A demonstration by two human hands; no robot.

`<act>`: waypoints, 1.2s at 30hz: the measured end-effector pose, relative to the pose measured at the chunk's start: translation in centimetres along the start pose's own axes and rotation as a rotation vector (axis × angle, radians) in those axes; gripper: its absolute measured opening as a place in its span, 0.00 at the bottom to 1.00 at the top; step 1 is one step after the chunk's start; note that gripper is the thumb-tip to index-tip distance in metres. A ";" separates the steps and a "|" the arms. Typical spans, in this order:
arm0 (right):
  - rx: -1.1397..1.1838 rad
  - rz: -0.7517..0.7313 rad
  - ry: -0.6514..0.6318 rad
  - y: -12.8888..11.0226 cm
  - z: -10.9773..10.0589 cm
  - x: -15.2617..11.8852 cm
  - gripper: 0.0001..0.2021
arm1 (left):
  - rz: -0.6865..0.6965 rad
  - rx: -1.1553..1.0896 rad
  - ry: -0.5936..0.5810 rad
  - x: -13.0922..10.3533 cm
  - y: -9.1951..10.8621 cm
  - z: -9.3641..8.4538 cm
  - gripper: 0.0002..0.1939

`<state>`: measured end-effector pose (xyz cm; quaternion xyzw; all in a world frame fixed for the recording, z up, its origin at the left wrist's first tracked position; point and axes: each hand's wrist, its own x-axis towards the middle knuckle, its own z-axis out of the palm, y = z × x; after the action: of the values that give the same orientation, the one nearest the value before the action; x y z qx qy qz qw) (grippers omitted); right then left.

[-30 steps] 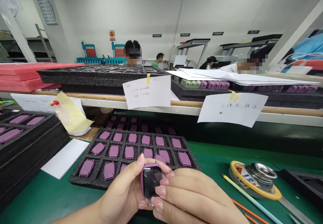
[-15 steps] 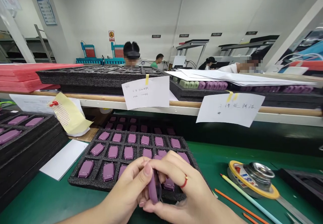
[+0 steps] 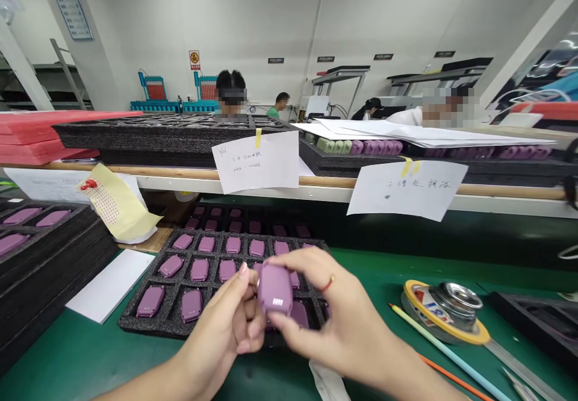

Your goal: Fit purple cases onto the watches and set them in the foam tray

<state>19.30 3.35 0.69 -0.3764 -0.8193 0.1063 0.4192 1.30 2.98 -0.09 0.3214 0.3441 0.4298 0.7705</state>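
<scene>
With my right hand [image 3: 336, 313] I pinch the purple smartwatch case [image 3: 275, 286] between thumb and fingers. My left hand [image 3: 221, 326] curls at its eight o'clock; whether it grips, I cannot tell. The black foam tray [image 3: 156, 326] lies beyond, toward eleven.

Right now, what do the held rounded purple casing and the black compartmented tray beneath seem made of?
Rounded purple casing: probably satin plastic, from its smooth, even sheen; coated metal possible. Black compartmented tray: likely matte foam, its surface speckled.

Left fingers [image 3: 254, 327] curled, right fingers [image 3: 298, 261] pinching, forearms [image 3: 151, 376] converging
</scene>
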 end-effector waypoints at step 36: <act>-0.439 0.378 -0.343 18.1 8.0 13.9 0.15 | -0.095 0.727 -0.294 6.9 -3.4 -5.0 0.27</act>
<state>17.64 26.80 -4.72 -0.5797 -0.7969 0.0648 0.1571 1.53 8.64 -7.32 0.6150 0.3744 0.1934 0.6664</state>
